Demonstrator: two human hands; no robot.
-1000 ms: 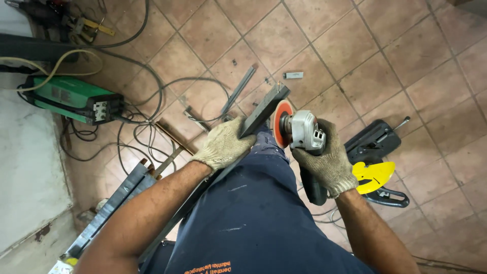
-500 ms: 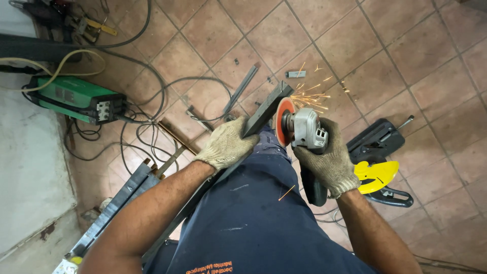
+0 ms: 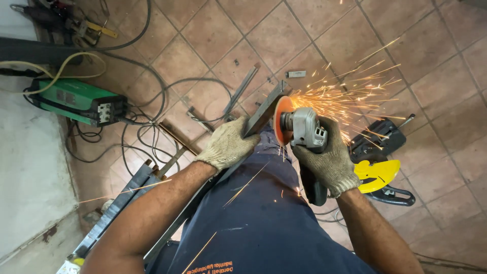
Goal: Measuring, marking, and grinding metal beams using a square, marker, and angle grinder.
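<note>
Left hand (image 3: pixel 228 144): gloved fingers clamped on steel bar (image 3: pixel 264 114) over knee | Right hand (image 3: pixel 329 162): fingers wrapped around angle grinder (image 3: pixel 304 129) | orange disc (image 3: pixel 279 119) touching bar end, sparks (image 3: pixel 345 96) flying over tiled floor (image 3: pixel 406 45)

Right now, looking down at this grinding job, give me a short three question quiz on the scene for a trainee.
1. True or false: sparks are flying where the orange disc meets the metal bar.
2. Which hand grips the angle grinder? A) the left hand B) the right hand C) both hands
3. Fill in: the machine on the floor tiles at the upper left, with cables running from it, is coloured ____.

Key:
1. True. The sparks spray away to the right.
2. B. The gloved left hand steadies the bar instead.
3. Green; it is the welding machine.
</note>
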